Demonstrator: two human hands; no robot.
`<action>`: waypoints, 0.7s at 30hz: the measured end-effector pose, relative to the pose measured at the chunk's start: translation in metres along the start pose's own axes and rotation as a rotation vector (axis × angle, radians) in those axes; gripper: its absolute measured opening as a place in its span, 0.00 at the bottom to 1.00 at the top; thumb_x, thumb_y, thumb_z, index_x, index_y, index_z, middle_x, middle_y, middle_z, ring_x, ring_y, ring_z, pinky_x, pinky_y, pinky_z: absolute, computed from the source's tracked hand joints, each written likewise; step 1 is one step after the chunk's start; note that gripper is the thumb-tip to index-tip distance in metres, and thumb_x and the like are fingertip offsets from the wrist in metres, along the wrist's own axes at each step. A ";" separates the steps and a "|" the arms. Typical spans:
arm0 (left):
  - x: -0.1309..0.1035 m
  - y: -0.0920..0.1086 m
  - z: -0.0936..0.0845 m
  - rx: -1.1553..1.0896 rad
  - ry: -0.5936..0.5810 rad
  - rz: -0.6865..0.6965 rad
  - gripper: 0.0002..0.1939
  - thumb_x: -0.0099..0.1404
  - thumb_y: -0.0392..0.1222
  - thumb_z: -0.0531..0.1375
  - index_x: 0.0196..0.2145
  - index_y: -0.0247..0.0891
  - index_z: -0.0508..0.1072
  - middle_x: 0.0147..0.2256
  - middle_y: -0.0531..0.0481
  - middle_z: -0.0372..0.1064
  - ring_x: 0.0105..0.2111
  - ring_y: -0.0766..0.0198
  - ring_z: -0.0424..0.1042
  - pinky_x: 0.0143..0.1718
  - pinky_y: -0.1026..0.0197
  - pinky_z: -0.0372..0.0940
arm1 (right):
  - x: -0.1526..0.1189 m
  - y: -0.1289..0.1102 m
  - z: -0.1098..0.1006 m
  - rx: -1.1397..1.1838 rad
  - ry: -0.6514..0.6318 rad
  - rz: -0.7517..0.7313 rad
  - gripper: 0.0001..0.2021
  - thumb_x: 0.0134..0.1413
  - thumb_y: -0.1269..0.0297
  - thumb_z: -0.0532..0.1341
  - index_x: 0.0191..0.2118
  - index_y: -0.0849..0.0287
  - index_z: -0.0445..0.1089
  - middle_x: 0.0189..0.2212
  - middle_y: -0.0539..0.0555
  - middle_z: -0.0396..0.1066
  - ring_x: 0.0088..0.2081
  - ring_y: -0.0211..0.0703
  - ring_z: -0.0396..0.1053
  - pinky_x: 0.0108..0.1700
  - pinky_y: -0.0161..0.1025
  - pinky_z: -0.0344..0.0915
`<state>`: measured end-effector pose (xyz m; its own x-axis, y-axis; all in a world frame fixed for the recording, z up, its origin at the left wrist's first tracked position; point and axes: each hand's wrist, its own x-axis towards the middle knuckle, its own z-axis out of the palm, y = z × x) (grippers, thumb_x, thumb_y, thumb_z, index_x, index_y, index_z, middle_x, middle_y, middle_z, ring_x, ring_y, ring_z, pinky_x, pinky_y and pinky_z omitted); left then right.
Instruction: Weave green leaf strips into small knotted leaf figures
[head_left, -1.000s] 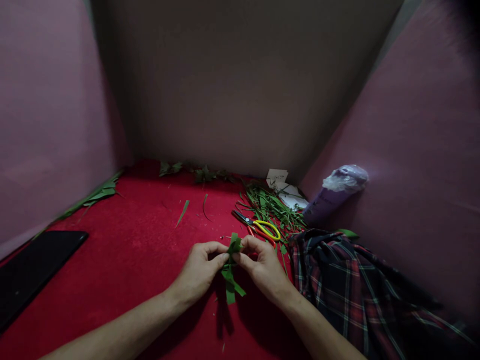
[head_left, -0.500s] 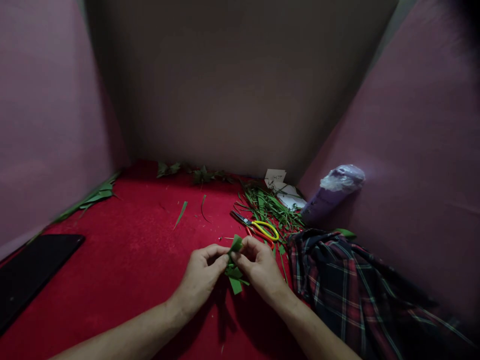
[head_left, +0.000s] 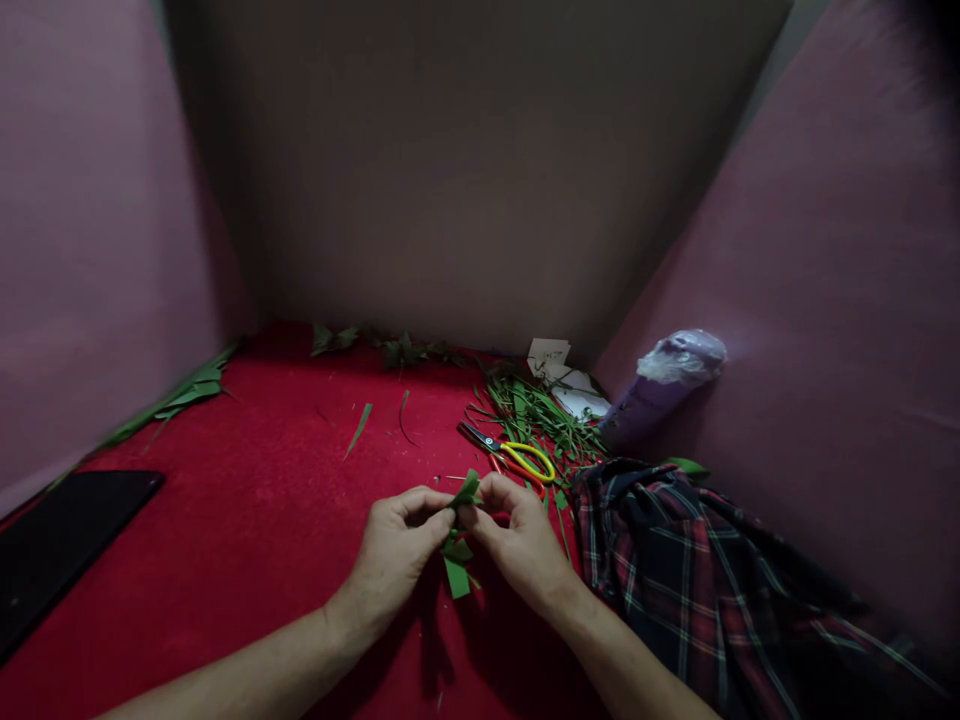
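Red felt covers the bench (head_left: 247,510), with a dark plaid cloth (head_left: 675,550) bunched at its right side, a flat black slab (head_left: 60,535) at its left edge and a heap of thin green leaf strips (head_left: 536,410) near the far right corner. Yellow-handled scissors (head_left: 517,455) lie just beyond the 2 hands. The left hand (head_left: 394,560) and right hand (head_left: 521,545) meet above the felt, their fingers pinched shut on a small folded green leaf strip (head_left: 459,535), whose ends hang down between them.
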<state>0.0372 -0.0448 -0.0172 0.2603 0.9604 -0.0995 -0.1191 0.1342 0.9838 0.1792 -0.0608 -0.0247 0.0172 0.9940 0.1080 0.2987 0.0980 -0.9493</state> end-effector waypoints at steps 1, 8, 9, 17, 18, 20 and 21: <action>-0.001 0.001 0.000 -0.028 0.004 -0.023 0.06 0.49 0.38 0.64 0.26 0.34 0.78 0.23 0.50 0.72 0.23 0.66 0.67 0.26 0.66 0.61 | 0.000 -0.001 0.000 -0.008 0.002 -0.002 0.07 0.50 0.65 0.59 0.25 0.60 0.63 0.22 0.46 0.62 0.26 0.34 0.59 0.26 0.30 0.57; 0.002 0.000 -0.003 -0.217 -0.028 -0.144 0.09 0.49 0.41 0.65 0.28 0.34 0.77 0.23 0.48 0.73 0.22 0.66 0.69 0.26 0.65 0.62 | 0.000 -0.006 -0.002 0.008 0.026 -0.001 0.07 0.46 0.65 0.62 0.31 0.59 0.65 0.26 0.48 0.66 0.28 0.36 0.64 0.30 0.32 0.61; 0.002 -0.001 -0.003 -0.230 -0.042 -0.146 0.08 0.49 0.40 0.65 0.28 0.34 0.77 0.24 0.48 0.74 0.23 0.66 0.69 0.26 0.65 0.63 | 0.001 -0.007 -0.002 0.028 0.033 0.007 0.08 0.46 0.64 0.63 0.33 0.59 0.65 0.26 0.48 0.66 0.28 0.36 0.63 0.30 0.32 0.61; -0.002 0.004 0.000 -0.125 -0.062 -0.122 0.08 0.49 0.41 0.65 0.26 0.33 0.77 0.22 0.50 0.71 0.22 0.68 0.66 0.25 0.67 0.60 | 0.002 -0.012 -0.005 0.035 0.069 -0.057 0.06 0.51 0.66 0.58 0.26 0.61 0.67 0.23 0.47 0.64 0.27 0.35 0.60 0.32 0.32 0.58; -0.002 0.005 0.000 -0.104 -0.076 -0.104 0.08 0.49 0.41 0.65 0.26 0.33 0.77 0.23 0.50 0.71 0.23 0.67 0.66 0.26 0.66 0.60 | 0.003 -0.012 -0.007 0.021 0.063 -0.062 0.06 0.51 0.66 0.58 0.26 0.61 0.67 0.23 0.47 0.64 0.27 0.35 0.60 0.32 0.32 0.58; -0.001 0.006 -0.001 -0.035 -0.101 -0.043 0.08 0.49 0.42 0.64 0.24 0.33 0.77 0.24 0.50 0.69 0.25 0.66 0.65 0.27 0.65 0.60 | 0.002 -0.012 -0.009 -0.011 0.037 -0.071 0.05 0.50 0.67 0.58 0.26 0.60 0.67 0.23 0.47 0.65 0.27 0.36 0.61 0.31 0.32 0.58; 0.000 0.006 -0.002 0.011 -0.105 -0.005 0.08 0.50 0.42 0.64 0.24 0.34 0.77 0.24 0.50 0.68 0.25 0.66 0.65 0.27 0.65 0.59 | 0.002 -0.012 -0.010 -0.033 0.025 -0.078 0.05 0.50 0.67 0.58 0.26 0.60 0.67 0.23 0.47 0.65 0.27 0.36 0.61 0.31 0.32 0.58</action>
<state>0.0341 -0.0435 -0.0115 0.3601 0.9287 -0.0886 -0.1068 0.1353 0.9850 0.1848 -0.0604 -0.0099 0.0166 0.9819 0.1888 0.3312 0.1728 -0.9276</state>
